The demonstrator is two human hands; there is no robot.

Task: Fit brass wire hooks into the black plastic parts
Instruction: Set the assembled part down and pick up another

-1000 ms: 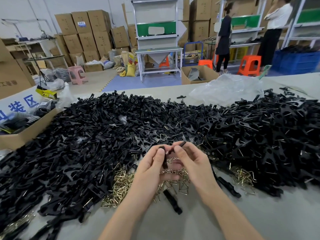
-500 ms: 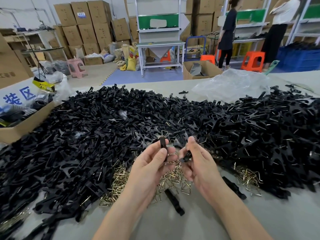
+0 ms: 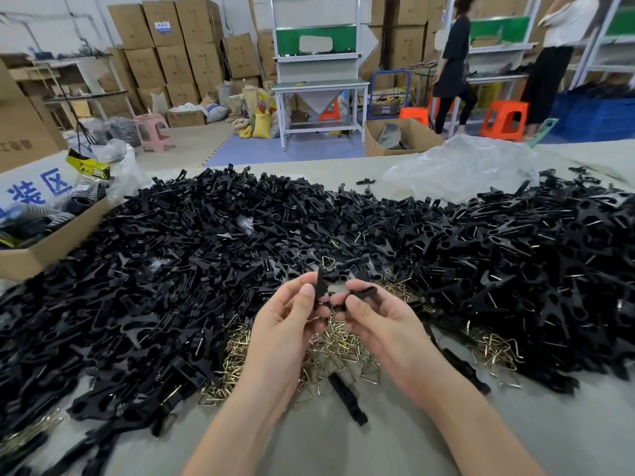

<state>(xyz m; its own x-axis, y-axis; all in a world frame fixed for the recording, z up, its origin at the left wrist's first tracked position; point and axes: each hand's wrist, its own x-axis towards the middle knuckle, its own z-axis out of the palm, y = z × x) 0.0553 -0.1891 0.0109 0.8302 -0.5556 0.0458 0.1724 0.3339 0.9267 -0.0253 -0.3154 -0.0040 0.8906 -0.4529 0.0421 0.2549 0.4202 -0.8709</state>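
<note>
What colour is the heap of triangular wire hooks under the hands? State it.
Shiny brass-gold; the heap of triangular wire hooks shows best in the head view.

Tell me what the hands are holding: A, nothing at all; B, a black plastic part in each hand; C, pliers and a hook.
B: the left hand pinches an upright black part, and the right hand pinches a second black part beside it.
</note>
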